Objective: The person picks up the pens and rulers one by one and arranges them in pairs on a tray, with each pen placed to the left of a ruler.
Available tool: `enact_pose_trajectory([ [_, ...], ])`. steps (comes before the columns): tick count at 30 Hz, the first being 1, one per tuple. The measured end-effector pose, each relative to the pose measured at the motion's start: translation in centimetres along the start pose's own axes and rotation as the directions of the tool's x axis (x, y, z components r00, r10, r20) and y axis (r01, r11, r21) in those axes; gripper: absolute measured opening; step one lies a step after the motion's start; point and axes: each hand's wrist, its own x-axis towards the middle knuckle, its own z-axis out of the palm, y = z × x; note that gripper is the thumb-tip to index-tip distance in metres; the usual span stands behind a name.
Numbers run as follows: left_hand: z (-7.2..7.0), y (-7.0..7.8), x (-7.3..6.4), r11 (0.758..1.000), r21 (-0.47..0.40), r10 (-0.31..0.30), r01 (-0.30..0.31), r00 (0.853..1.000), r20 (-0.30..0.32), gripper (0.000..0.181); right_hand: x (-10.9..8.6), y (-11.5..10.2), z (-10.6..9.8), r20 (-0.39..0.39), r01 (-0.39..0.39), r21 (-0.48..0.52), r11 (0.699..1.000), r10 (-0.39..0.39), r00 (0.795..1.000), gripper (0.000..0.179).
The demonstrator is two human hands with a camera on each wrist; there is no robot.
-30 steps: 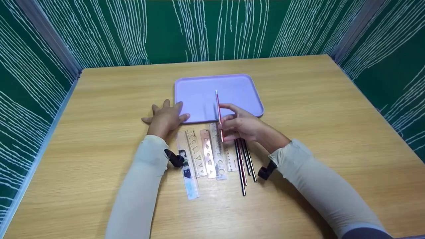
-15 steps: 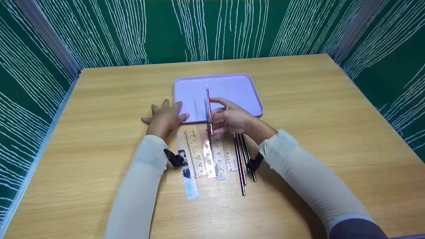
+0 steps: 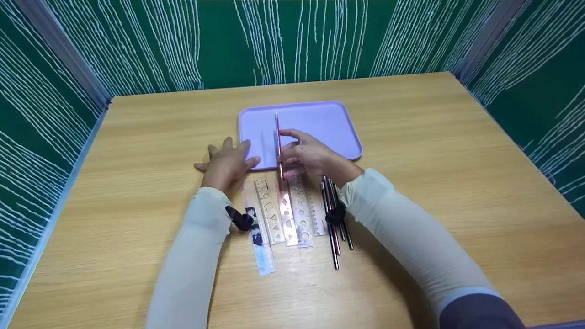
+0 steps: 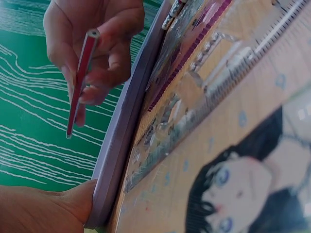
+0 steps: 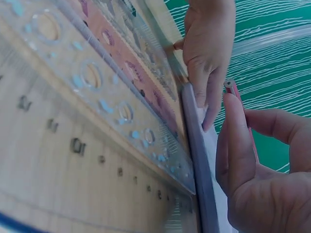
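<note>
My right hand (image 3: 311, 157) pinches a red-and-silver striped pencil (image 3: 278, 141) between thumb and fingers, over the front part of a lilac tray (image 3: 324, 123). The pencil points away from me; its near end shows in the left wrist view as a red pencil (image 4: 82, 80) with a pale tip end. My left hand (image 3: 227, 165) rests with fingers spread at the tray's front left corner, thumb over the rim. In front of the tray lie several see-through rulers, among them a pink ruler (image 3: 286, 214) and a clear ruler with a cartoon figure (image 3: 258, 240).
Several dark striped pencils (image 3: 332, 242) lie side by side right of the rulers, partly under my right wrist. A clear stencil ruler (image 3: 302, 219) has round holes. Green walls with white streaks (image 3: 237, 45) border the wooden table (image 3: 434, 160) at the back and sides.
My right hand has moved left and slightly away from me, carrying the red pencil from the tray's front middle toward its left part. The left hand and tray have stayed put.
</note>
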Motion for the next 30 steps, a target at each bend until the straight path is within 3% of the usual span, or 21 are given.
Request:
enact_pose_trajectory([
  [10, 0.0, -0.1, 0.0, 1.000, -0.014, -0.009, 0.009, 1.000, 0.006, 0.070, 1.5, -0.2, 0.3, -0.026, -0.002, -0.039, 0.999, 0.001, 1.000, 0.091],
  [30, 0.0, 0.2, 0.1, 0.999, 0.038, -0.004, 0.004, 1.000, -0.006, 0.070, 4.5, -0.2, 1.0, -0.060, -0.035, -0.080, 0.996, 0.030, 0.998, 0.089],
])
